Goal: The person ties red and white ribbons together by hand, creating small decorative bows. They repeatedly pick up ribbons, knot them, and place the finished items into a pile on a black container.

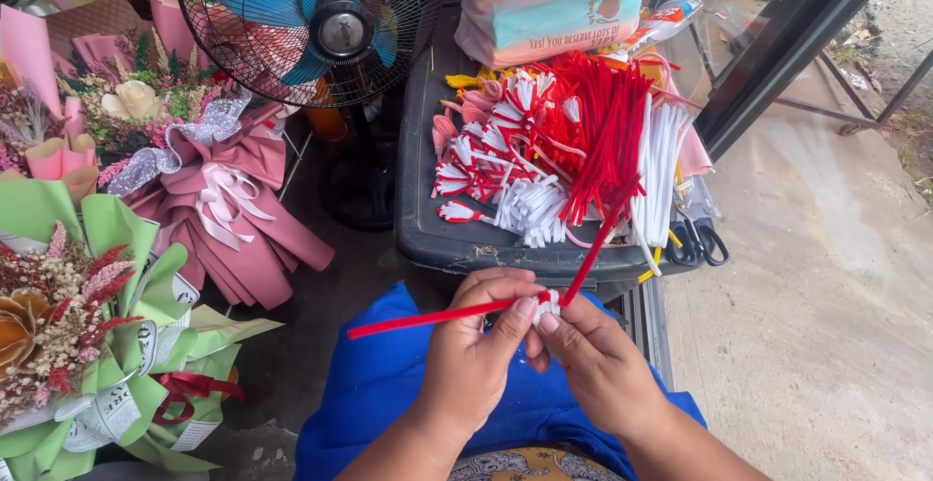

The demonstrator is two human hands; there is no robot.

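Note:
My left hand [478,345] and my right hand [591,353] meet over my lap, just below the front edge of a dark plastic lid [428,233]. Together they pinch a red pipe cleaner [428,318] wrapped round a small white pipe-cleaner piece [547,303]. One red end runs left from my left thumb, the other slants up to the right. On the lid lies a heap of red pipe cleaners [603,121], white pipe cleaners [661,165] and several finished red-and-white petal shapes [476,165].
Black-handled scissors [698,240] lie at the lid's right corner. A blue-bladed floor fan [321,24] stands behind. A pink-wrapped bouquet [228,219] and a green-wrapped bouquet [87,345] fill the left. A folded bag [544,5] sits at the back. Concrete floor [826,326] lies to the right.

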